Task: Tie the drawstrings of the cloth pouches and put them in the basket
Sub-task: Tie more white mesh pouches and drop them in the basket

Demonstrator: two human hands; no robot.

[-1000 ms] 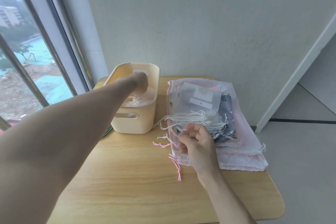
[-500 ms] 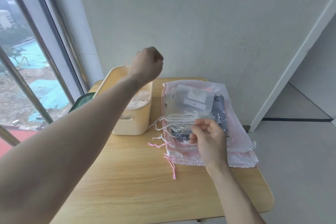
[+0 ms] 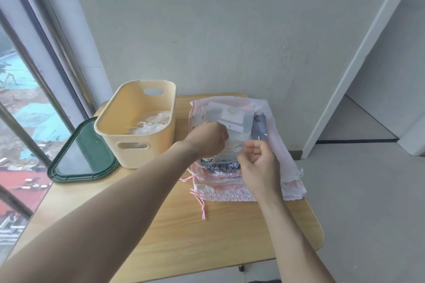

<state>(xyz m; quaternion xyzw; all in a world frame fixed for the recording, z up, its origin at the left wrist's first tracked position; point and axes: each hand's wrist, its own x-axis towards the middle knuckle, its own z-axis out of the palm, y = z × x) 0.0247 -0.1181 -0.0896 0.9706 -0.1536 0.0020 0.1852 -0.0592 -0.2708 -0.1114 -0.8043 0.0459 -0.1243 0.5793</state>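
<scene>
Your right hand (image 3: 257,163) nearest, fingers curled, pinching top pouch in stack of cloth pouches (image 3: 241,145) on right of wooden surface (image 3: 184,236). Your left hand (image 3: 207,139) on same stack, fingers curled; what it grips, cannot tell. Pink drawstring (image 3: 200,202) trails off stack's near left corner. Cream basket (image 3: 135,126) left of stack, one tied white pouch (image 3: 151,124) inside. Green lid (image 3: 78,154) flat beside basket, window side. Wall behind.

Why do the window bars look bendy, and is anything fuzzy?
Head view: the wide lens bows the window bars near the left edge; the pouches look soft and washed out; the basket stays fairly crisp in daylight.
</scene>
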